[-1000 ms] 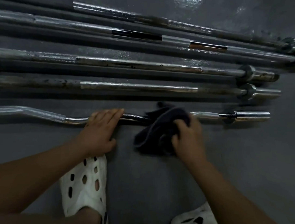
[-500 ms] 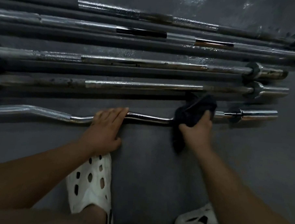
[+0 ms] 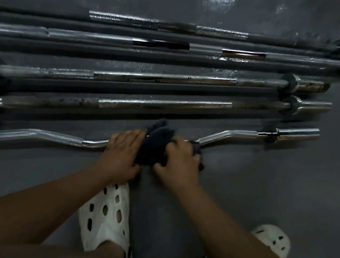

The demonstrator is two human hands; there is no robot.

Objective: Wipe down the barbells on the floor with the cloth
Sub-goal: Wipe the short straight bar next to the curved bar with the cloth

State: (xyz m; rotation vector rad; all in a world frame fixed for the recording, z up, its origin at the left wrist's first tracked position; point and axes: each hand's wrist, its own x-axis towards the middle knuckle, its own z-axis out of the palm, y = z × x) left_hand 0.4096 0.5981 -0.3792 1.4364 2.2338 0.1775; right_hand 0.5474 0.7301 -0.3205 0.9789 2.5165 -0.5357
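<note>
Head: right hand [image 3: 178, 162] grips cloth [image 3: 157, 140] on bar [image 3: 233, 134], left hand [image 3: 123, 152] flat at nine o'clock; hard rubbing could roll it.

The room was dim, and the grey floor [image 3: 269, 191] lay murky. Light from somewhere overhead left a white glare patch on the floor at the far edge and thin bright streaks along the chrome barbells [image 3: 163, 78]. Each bar threw a dark band of shadow on its near side. The left hand [image 3: 123, 152], right hand [image 3: 179, 160] and dark cloth [image 3: 154, 145] were smeared with motion blur. The wide lens bowed the bars near the edges, where detail went soft.
</note>
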